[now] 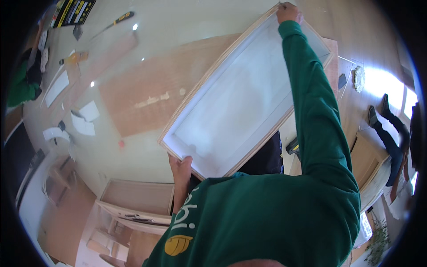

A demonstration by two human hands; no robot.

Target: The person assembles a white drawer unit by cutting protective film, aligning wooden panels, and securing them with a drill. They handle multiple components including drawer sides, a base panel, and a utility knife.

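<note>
A long, shallow wooden drawer (235,93) with a white inside and pale wooden rims is held up at a slant in front of me. My left hand (180,168) is closed on its near left corner, thumb over the rim. With my right arm stretched out, my right hand (288,12) grips the far end of the drawer at its upper corner. Beneath the drawer lies a flat brown wooden board (138,95) on the pale floor. My legs are partly hidden under the drawer.
A wooden cabinet frame (138,200) stands at near left. On the floor lie a screwdriver (122,18), white papers (82,122) and a dark tool (292,146). One person's green sleeve (22,91) shows at far left; another person's legs (389,133) extend at right beside a wooden cabinet (367,158).
</note>
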